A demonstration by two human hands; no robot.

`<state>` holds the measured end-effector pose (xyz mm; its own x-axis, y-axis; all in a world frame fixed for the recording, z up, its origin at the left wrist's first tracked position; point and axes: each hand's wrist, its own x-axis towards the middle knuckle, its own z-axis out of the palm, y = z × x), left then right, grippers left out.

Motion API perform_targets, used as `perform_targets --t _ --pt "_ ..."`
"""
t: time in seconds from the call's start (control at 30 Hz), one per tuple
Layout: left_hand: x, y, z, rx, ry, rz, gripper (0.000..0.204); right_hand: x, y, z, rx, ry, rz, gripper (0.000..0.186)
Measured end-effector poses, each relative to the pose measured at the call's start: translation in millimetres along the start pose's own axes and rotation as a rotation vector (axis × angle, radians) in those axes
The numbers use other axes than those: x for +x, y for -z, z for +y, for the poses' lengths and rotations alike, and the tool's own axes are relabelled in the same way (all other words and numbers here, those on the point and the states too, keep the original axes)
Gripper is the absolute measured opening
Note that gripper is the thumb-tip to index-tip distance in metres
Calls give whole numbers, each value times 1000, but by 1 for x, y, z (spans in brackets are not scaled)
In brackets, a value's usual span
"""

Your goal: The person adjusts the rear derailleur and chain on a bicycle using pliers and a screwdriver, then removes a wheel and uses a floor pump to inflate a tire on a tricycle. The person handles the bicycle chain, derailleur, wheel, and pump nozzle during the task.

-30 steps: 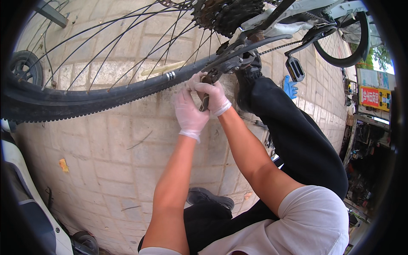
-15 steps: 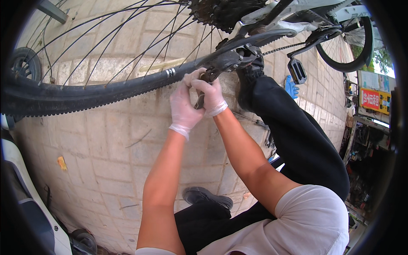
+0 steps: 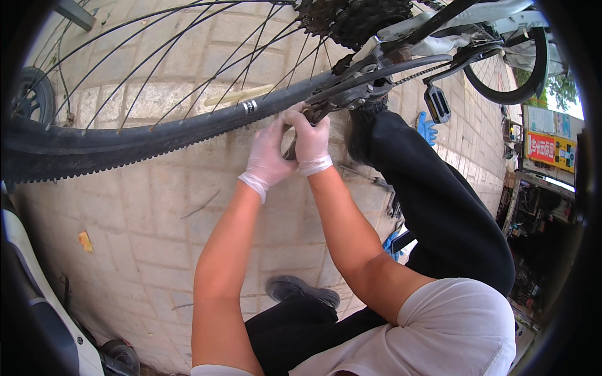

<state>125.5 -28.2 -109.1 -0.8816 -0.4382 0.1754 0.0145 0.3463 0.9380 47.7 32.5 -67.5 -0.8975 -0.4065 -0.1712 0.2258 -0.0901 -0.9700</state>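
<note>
Both my hands wear thin translucent gloves and meet just below the rear derailleur (image 3: 360, 97) of a bicycle. My left hand (image 3: 269, 153) is closed around a dark metal piece (image 3: 290, 150) at the derailleur's lower end. Opposite it, my right hand (image 3: 312, 144) pinches the same piece, its fingers touching the left ones. Most of that piece is hidden by the gloves, so its exact kind does not show. Right beside my fingertips runs the black rear tyre (image 3: 163, 141). A dark, greasy cassette (image 3: 351, 22) sits above.
A pedal (image 3: 438, 103) hangs from the crank at right. Blue gloves (image 3: 427, 128) lie on the paving near my leg, and several tools (image 3: 394, 203) beside my knee. At lower left stands a white vehicle body (image 3: 47, 294). Cluttered shelves (image 3: 542, 219) line the right.
The view has shifted slightly, and the derailleur looks swung or turned a little relative to the tyre. Both hands keep their grip on the dark metal piece.
</note>
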Motion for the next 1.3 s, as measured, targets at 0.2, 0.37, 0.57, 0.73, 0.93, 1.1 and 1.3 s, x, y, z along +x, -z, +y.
perform_targets --t 0.2,0.37,0.57,0.73,0.93,1.1,1.3 --pt "5 4 -5 -63 24 -106 67 -3 -4 2 -31 30 89 10" --pt "6 5 -13 -67 7 -136 68 -2 -6 7 -41 63 123 8" --pt "6 7 -11 -58 -6 -154 66 -4 -7 6 -30 69 146 9" --pt "10 4 -10 -89 23 -200 67 -2 -5 1 -55 63 174 8" --pt "14 3 -6 -40 -1 -145 67 1 -3 -1 -27 -5 128 4" --pt "6 3 -2 -76 -5 -41 66 19 33 -15 -27 -192 -383 19" --pt "5 0 -4 37 48 -45 63 48 50 -17 23 -232 -776 26"
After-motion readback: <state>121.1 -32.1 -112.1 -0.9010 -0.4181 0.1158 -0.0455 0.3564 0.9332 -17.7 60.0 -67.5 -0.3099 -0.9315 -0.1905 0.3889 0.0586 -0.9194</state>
